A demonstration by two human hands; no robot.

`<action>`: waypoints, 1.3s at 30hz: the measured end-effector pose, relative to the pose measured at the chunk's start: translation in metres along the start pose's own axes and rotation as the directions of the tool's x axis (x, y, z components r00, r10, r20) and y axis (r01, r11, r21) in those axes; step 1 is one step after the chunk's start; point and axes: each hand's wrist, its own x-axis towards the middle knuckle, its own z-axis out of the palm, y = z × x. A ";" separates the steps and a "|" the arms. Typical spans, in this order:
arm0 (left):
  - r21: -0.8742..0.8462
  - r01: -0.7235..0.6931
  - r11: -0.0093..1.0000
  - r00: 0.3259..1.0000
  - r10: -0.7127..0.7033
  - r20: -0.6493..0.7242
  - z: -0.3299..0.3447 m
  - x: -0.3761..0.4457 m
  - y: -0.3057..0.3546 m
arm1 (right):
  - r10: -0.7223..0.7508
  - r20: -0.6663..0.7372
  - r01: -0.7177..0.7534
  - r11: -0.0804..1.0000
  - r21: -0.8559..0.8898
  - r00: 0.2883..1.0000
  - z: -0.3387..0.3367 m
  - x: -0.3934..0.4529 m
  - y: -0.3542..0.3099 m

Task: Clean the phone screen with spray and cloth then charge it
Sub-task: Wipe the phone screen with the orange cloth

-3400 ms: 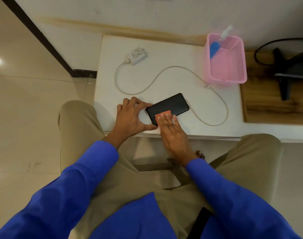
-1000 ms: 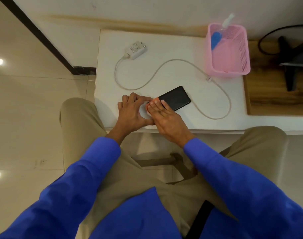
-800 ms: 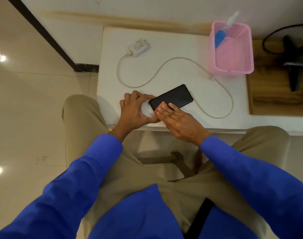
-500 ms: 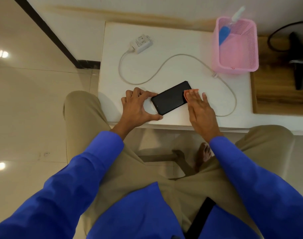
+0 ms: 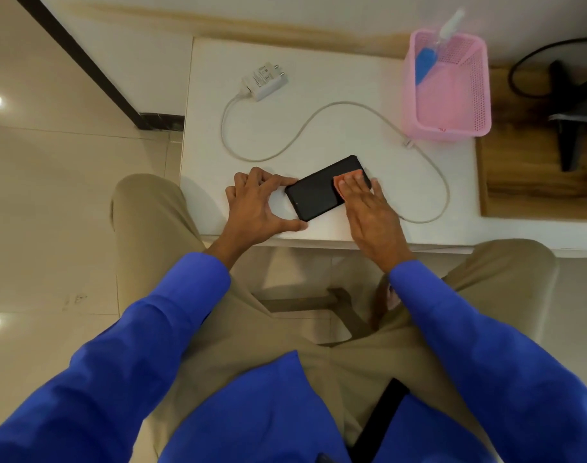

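Note:
A black phone [image 5: 315, 193] lies slanted, screen up, near the front edge of the white table [image 5: 345, 75]. My left hand [image 5: 255, 205] holds its left end between forefinger and thumb. My right hand [image 5: 369, 212] presses an orange cloth [image 5: 342, 179] flat onto the right part of the screen with straight fingers. A white charger adapter [image 5: 265, 82] lies at the back left, and its cable [image 5: 322, 115] loops across the table past the phone's right end. The spray bottle [image 5: 425, 63], blue with a white nozzle, leans inside a pink basket [image 5: 452, 133].
The pink basket stands at the table's back right corner. To its right is a wooden surface [image 5: 526, 185] with a black stand [image 5: 567, 135] and a black cable. The wall runs behind the table. My knees sit under the front edge, and tiled floor lies to the left.
My right hand slid the cloth along the screen from the phone's left end to its right end, then a little back onto the right part. My left hand kept its hold.

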 end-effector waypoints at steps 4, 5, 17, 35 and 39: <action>-0.015 0.002 1.000 1.000 -0.002 -0.008 -0.001 0.000 0.002 | -0.134 0.041 0.134 0.991 0.014 0.990 0.019 -0.020 -0.028; -0.012 -0.001 1.000 1.000 0.001 -0.012 -0.002 -0.001 0.002 | -0.211 0.057 0.210 0.978 0.016 0.976 0.024 -0.025 -0.034; -0.009 0.007 1.000 1.000 -0.007 -0.002 -0.003 -0.002 0.006 | 0.012 -0.034 -0.008 0.993 0.118 0.999 0.024 -0.017 -0.042; 0.010 0.028 1.000 1.000 -0.028 0.011 -0.002 0.001 0.002 | -0.161 0.113 0.152 0.984 0.092 0.980 0.003 -0.002 -0.011; 0.042 0.015 0.999 0.999 -0.017 0.030 -0.003 0.001 0.004 | 0.188 0.008 -0.187 0.973 0.135 0.982 -0.003 0.001 -0.004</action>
